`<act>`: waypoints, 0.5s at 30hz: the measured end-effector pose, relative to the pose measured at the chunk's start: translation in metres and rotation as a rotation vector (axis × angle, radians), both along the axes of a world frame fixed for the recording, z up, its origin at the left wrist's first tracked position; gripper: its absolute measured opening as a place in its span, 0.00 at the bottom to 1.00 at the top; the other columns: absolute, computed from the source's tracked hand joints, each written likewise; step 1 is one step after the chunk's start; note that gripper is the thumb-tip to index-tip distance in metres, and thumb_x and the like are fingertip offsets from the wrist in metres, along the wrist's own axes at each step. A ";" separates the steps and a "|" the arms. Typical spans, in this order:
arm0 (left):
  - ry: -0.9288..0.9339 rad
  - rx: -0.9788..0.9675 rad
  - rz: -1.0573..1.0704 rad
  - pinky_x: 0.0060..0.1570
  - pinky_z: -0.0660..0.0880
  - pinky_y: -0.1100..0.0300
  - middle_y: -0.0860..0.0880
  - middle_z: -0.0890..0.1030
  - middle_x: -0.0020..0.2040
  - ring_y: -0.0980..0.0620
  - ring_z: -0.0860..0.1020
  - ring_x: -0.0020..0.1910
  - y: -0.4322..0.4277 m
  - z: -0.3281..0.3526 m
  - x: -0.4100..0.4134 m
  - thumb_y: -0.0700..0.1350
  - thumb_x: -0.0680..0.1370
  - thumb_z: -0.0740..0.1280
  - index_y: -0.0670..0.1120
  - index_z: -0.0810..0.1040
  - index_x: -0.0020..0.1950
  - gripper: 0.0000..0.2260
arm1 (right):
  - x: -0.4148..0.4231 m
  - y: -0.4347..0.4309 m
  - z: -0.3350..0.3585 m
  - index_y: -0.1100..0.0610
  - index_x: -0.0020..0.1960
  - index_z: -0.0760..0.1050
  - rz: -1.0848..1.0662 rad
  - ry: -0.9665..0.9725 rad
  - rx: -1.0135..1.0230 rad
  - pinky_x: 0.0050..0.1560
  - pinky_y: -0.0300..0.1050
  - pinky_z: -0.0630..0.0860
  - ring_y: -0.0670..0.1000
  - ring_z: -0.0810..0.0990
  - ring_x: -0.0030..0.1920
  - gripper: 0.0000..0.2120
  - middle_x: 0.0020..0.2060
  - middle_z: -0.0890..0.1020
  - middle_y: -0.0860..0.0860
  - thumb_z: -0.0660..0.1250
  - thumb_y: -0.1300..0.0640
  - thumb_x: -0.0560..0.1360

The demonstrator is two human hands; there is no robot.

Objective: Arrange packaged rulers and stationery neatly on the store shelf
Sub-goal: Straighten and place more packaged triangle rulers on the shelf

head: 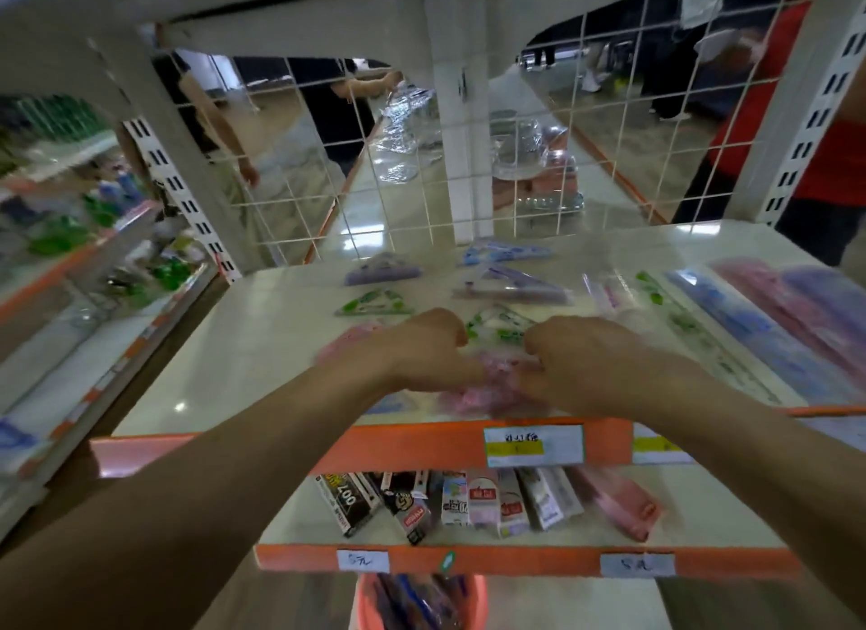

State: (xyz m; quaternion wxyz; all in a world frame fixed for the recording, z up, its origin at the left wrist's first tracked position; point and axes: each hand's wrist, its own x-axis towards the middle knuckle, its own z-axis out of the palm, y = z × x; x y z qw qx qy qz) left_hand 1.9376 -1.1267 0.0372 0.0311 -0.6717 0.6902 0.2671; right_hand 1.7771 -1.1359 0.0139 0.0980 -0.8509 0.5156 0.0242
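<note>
Front edge of the store shelf [225, 357]. Left hand [421, 348] and right hand [586, 362] meet knuckles-up, fingers curled, and appear to pinch the pink packet [473, 395] lying between them just behind the orange price rail [421, 442]; motion blur hides the exact grip. Holding it at both ends probably serves to square it against the edge. Just behind lies a green set-square packet [496, 324], and other triangular packets are scattered farther back. Long packaged rulers [750, 338] lie side by side at the right, already aligned.

A shop: orange-edged shelves [234, 348] with price labels [534, 445] and packaged stationery [459, 498].
</note>
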 end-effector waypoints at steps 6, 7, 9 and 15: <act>0.101 0.127 0.060 0.47 0.80 0.54 0.42 0.79 0.52 0.48 0.80 0.44 0.001 0.000 -0.011 0.47 0.74 0.71 0.39 0.73 0.53 0.15 | -0.003 0.010 -0.001 0.52 0.37 0.67 -0.021 -0.056 0.121 0.41 0.44 0.70 0.52 0.73 0.40 0.16 0.34 0.71 0.47 0.59 0.43 0.77; 0.120 0.152 0.073 0.46 0.79 0.56 0.44 0.79 0.47 0.49 0.79 0.42 0.000 0.001 -0.011 0.47 0.74 0.71 0.40 0.74 0.47 0.12 | -0.003 0.009 -0.001 0.52 0.37 0.68 -0.035 -0.067 0.144 0.41 0.45 0.70 0.52 0.73 0.40 0.15 0.34 0.71 0.47 0.60 0.43 0.77; 0.144 0.196 0.091 0.45 0.79 0.58 0.46 0.79 0.42 0.51 0.78 0.41 -0.002 0.003 -0.011 0.51 0.73 0.71 0.41 0.76 0.44 0.13 | -0.002 0.009 0.000 0.52 0.36 0.67 -0.041 -0.076 0.175 0.40 0.44 0.69 0.52 0.73 0.40 0.16 0.35 0.70 0.47 0.60 0.43 0.76; 0.202 0.137 0.080 0.32 0.67 0.62 0.53 0.70 0.27 0.54 0.67 0.30 0.005 0.001 -0.025 0.46 0.77 0.65 0.46 0.69 0.31 0.15 | 0.004 0.013 0.004 0.55 0.43 0.70 -0.013 -0.049 0.108 0.43 0.43 0.68 0.53 0.73 0.46 0.14 0.45 0.72 0.52 0.59 0.44 0.77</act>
